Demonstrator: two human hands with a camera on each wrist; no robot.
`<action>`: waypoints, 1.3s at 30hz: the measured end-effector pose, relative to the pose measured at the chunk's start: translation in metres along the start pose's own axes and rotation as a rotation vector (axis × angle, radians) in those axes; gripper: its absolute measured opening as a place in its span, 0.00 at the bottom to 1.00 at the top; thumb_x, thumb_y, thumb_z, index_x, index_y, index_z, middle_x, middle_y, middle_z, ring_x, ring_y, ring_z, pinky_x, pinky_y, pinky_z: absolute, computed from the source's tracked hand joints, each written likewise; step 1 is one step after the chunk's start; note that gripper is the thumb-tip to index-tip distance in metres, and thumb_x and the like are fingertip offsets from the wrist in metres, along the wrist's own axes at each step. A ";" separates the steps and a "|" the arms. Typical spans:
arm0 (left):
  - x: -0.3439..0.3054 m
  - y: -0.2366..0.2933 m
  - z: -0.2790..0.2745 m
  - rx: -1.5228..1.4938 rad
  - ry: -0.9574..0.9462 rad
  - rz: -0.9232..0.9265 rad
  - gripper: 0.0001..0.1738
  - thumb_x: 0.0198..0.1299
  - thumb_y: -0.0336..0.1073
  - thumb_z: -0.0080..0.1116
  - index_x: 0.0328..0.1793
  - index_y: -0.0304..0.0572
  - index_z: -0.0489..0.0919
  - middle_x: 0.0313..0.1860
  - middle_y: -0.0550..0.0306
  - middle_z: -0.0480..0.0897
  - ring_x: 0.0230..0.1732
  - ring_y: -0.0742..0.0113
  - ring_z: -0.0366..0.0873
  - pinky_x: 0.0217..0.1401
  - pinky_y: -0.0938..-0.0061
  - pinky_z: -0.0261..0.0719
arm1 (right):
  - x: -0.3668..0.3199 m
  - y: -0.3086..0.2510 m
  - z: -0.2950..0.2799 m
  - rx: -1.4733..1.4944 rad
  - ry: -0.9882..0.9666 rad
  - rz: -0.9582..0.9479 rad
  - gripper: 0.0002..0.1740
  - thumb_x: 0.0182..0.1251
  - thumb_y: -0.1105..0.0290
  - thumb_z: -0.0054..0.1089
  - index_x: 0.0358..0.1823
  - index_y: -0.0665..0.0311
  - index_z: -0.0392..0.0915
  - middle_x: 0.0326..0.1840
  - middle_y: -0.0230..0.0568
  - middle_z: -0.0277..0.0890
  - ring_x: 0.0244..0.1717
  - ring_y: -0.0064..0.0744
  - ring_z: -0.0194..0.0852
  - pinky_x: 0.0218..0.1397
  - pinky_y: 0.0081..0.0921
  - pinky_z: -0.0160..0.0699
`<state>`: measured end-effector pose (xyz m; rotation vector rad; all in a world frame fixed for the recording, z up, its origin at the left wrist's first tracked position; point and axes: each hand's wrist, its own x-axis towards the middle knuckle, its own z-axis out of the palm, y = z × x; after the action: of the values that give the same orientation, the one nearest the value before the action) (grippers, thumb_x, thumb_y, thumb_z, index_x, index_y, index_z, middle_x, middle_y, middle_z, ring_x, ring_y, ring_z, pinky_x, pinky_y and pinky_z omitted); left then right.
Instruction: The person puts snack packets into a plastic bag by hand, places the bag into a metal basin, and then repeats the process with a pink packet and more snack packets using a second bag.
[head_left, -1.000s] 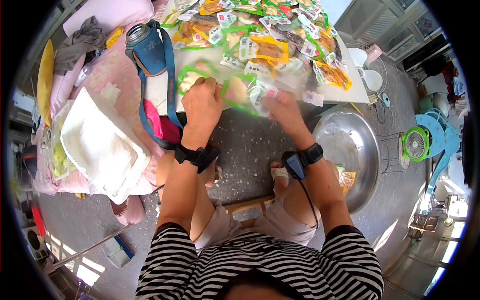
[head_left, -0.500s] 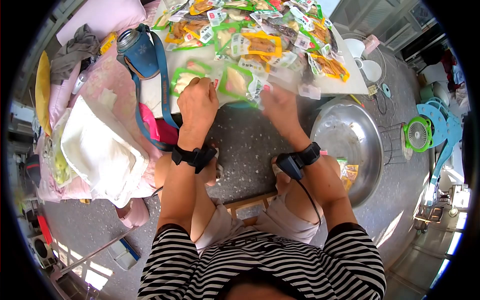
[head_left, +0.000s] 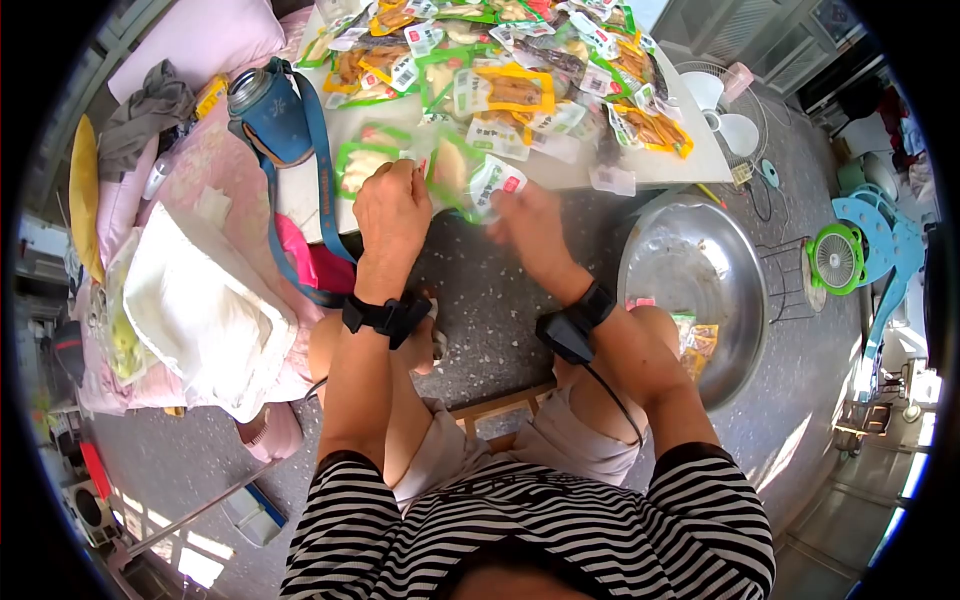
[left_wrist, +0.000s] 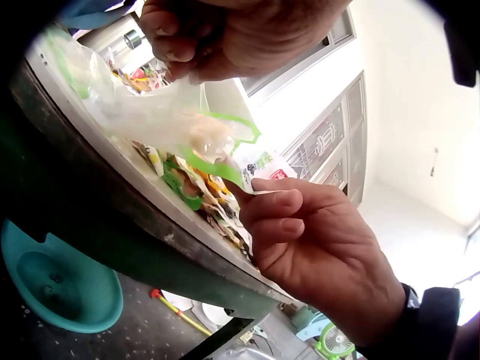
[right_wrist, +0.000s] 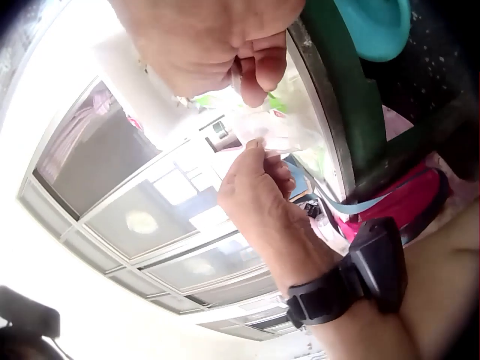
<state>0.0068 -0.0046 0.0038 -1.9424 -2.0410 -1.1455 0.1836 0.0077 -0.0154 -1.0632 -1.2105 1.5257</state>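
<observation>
A green-edged clear food packet (head_left: 452,170) with pale contents and a white label spans the gap between my hands, over the table's near edge. My right hand (head_left: 532,228) pinches its labelled end between thumb and fingers; the left wrist view shows this packet (left_wrist: 214,139) close up. My left hand (head_left: 393,225), fingers curled, grips clear plastic film (left_wrist: 150,116) at the packet's other side. Another green-edged packet (head_left: 358,168) shows just beyond my left knuckles.
Many yellow- and green-edged packets (head_left: 515,90) are heaped on the white table (head_left: 690,160). A blue flask (head_left: 272,115) with a strap stands at its left. A steel basin (head_left: 735,260) holding a few packets sits at right. A teal basin (left_wrist: 64,277) is under the table.
My right hand has moved left and slightly down with the packet's labelled end, closer to my left hand. The left hand has stayed almost in place, and the head view has shifted slightly.
</observation>
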 end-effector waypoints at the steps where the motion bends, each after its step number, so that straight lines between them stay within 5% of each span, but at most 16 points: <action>1: 0.000 -0.001 0.000 -0.002 0.002 -0.001 0.04 0.53 0.28 0.57 0.32 0.34 0.79 0.29 0.42 0.80 0.31 0.41 0.78 0.33 0.55 0.74 | 0.004 0.009 -0.003 0.105 -0.016 0.052 0.10 0.65 0.74 0.52 0.44 0.70 0.77 0.27 0.38 0.79 0.19 0.22 0.73 0.20 0.19 0.71; 8: -0.005 0.007 0.002 -0.018 -0.026 0.024 0.04 0.53 0.28 0.57 0.33 0.35 0.80 0.29 0.43 0.80 0.29 0.41 0.77 0.33 0.55 0.74 | 0.009 0.019 -0.006 0.284 -0.135 0.290 0.11 0.62 0.73 0.55 0.43 0.69 0.77 0.29 0.38 0.79 0.20 0.20 0.72 0.19 0.17 0.69; 14: -0.017 0.014 0.011 0.031 -0.111 0.085 0.04 0.53 0.28 0.56 0.27 0.35 0.75 0.26 0.43 0.77 0.28 0.41 0.77 0.29 0.54 0.74 | 0.030 0.020 0.010 0.027 -0.177 0.127 0.10 0.65 0.72 0.55 0.44 0.69 0.77 0.32 0.38 0.81 0.25 0.21 0.77 0.24 0.17 0.76; 20: -0.015 0.015 0.005 0.017 -0.102 0.077 0.05 0.53 0.28 0.57 0.27 0.35 0.74 0.26 0.44 0.77 0.28 0.41 0.77 0.29 0.54 0.74 | 0.037 0.011 0.027 0.241 -0.253 0.119 0.11 0.67 0.68 0.54 0.39 0.71 0.78 0.30 0.39 0.80 0.25 0.24 0.81 0.24 0.19 0.80; 23: -0.015 0.014 0.005 0.018 -0.103 0.060 0.05 0.52 0.28 0.57 0.27 0.35 0.74 0.26 0.43 0.77 0.29 0.41 0.77 0.30 0.54 0.74 | 0.038 -0.020 0.015 -0.374 -0.217 0.172 0.12 0.66 0.67 0.54 0.35 0.71 0.79 0.25 0.39 0.80 0.19 0.25 0.78 0.19 0.20 0.76; 26: -0.016 0.016 0.004 0.015 -0.112 0.056 0.05 0.52 0.27 0.57 0.27 0.35 0.74 0.26 0.43 0.77 0.29 0.41 0.77 0.30 0.54 0.75 | 0.044 -0.016 0.013 -0.469 -0.219 0.144 0.14 0.65 0.66 0.55 0.31 0.71 0.79 0.20 0.39 0.77 0.16 0.24 0.74 0.16 0.21 0.72; 32: -0.018 0.015 0.006 0.068 -0.085 0.047 0.04 0.50 0.26 0.57 0.26 0.35 0.74 0.26 0.44 0.77 0.28 0.41 0.77 0.30 0.54 0.75 | 0.062 0.029 0.050 -0.185 -0.143 -0.117 0.12 0.65 0.70 0.53 0.27 0.70 0.78 0.18 0.36 0.75 0.15 0.25 0.72 0.17 0.20 0.70; 35: -0.014 0.011 -0.001 0.077 -0.059 0.043 0.03 0.50 0.26 0.56 0.27 0.35 0.75 0.26 0.44 0.77 0.28 0.41 0.77 0.30 0.54 0.75 | 0.059 0.024 0.065 0.190 -0.202 -0.044 0.13 0.65 0.70 0.52 0.25 0.70 0.77 0.18 0.36 0.75 0.17 0.26 0.74 0.18 0.20 0.71; 39: -0.010 0.004 -0.008 0.031 -0.061 0.047 0.03 0.49 0.25 0.56 0.27 0.34 0.75 0.25 0.44 0.76 0.29 0.41 0.77 0.30 0.54 0.75 | 0.053 -0.010 0.045 -0.195 -0.303 0.124 0.13 0.64 0.69 0.53 0.24 0.69 0.77 0.18 0.37 0.75 0.23 0.28 0.76 0.23 0.23 0.74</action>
<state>0.0088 -0.0174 0.0058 -2.0234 -2.0175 -1.0513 0.1290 0.0501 -0.0039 -1.0752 -1.5523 1.7370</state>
